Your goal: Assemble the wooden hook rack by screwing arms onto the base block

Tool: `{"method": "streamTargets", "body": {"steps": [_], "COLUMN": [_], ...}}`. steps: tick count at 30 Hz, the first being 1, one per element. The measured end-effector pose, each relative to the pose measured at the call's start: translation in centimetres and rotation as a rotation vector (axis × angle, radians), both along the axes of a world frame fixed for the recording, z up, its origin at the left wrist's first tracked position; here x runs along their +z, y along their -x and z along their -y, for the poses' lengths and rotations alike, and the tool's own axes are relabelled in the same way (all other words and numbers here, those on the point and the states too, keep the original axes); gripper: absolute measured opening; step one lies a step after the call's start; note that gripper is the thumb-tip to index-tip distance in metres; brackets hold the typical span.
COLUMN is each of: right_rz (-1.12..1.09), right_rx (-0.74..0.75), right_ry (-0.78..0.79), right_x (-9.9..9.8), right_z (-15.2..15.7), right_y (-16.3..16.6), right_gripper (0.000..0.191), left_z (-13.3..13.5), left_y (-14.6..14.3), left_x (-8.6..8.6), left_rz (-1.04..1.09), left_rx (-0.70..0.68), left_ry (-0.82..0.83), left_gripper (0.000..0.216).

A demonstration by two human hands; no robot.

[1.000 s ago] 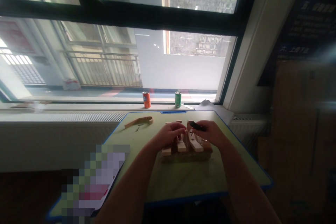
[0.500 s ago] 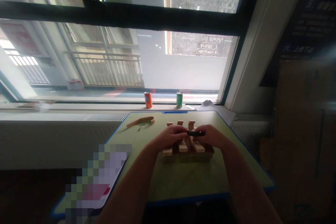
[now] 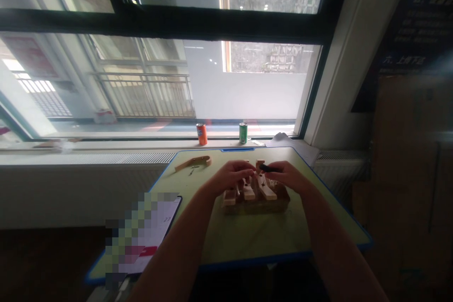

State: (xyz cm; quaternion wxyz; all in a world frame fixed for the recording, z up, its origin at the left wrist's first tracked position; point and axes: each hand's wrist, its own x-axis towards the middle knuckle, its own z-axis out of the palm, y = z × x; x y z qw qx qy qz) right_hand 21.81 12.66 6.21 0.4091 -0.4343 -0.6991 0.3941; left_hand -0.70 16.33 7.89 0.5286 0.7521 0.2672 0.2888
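Note:
A wooden assembly [image 3: 255, 197] of a base board with several upright hook-shaped pieces lies on the green desk [image 3: 247, 238]. My left hand [image 3: 231, 174] rests on its left hooks, fingers curled over one of them. My right hand [image 3: 288, 175] is closed on a small black tool [image 3: 266, 168], whose tip points left at a hook. Both forearms reach in from the bottom edge.
A loose curved wooden hook [image 3: 194, 162] and a small screw [image 3: 191, 171] lie at the desk's far left. An orange can [image 3: 201, 134] and a green can [image 3: 242, 133] stand on the window sill. A pixelated paper [image 3: 139, 231] covers the desk's near-left corner.
The view shifted slightly. My hands drew a little apart over the assembly, and the black tool stays in my right hand.

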Motion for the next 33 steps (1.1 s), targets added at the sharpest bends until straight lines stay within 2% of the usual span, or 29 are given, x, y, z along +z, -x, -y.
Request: {"method": "streamTargets", "body": {"steps": [3,6,8,10,14,19,23,33], "right_rz": [-0.280,-0.397,-0.462,-0.533,-0.540,-0.503,-0.451,-0.429], "right_rx": [-0.022,0.021,0.023,0.010,0.004,0.008,-0.017,-0.036], "right_ry": [-0.013,-0.053,-0.071,-0.082,-0.071,-0.057,-0.064,-0.084], "right_x": [0.1,0.2,0.4,0.4,0.2,0.0,-0.4,-0.4], "right_z": [0.0,0.2,0.4,0.6,0.4,-0.1,-0.5,-0.7], "right_y": [0.6,1.5,1.8,1.8,1.3,1.7,1.8,1.6], "right_gripper": [0.026,0.022,0.019,0.018,0.019,0.017,0.018,0.019], "left_z": [-0.3,0.0,0.9,2.0,2.6,0.5,-0.7,-0.8], "left_y": [-0.5,-1.8,-2.7,-3.3,-3.8,-3.9,-4.0,-3.7], "left_x": [3.6,7.3,8.8,9.6,9.6,8.8,8.2,8.1], "left_rz": [-0.070,-0.300,-0.428,-0.447,-0.459,-0.470,-0.502,-0.485], "left_rx": [0.047,0.086,0.068,0.046,0.067,0.034,-0.008,-0.023], "left_ry": [-0.182,-0.449,-0.654,-0.772,-0.847,-0.856,-0.847,-0.824], "left_gripper": [0.042,0.042,0.028,0.021,0.023,0.032,0.029,0.027]}}
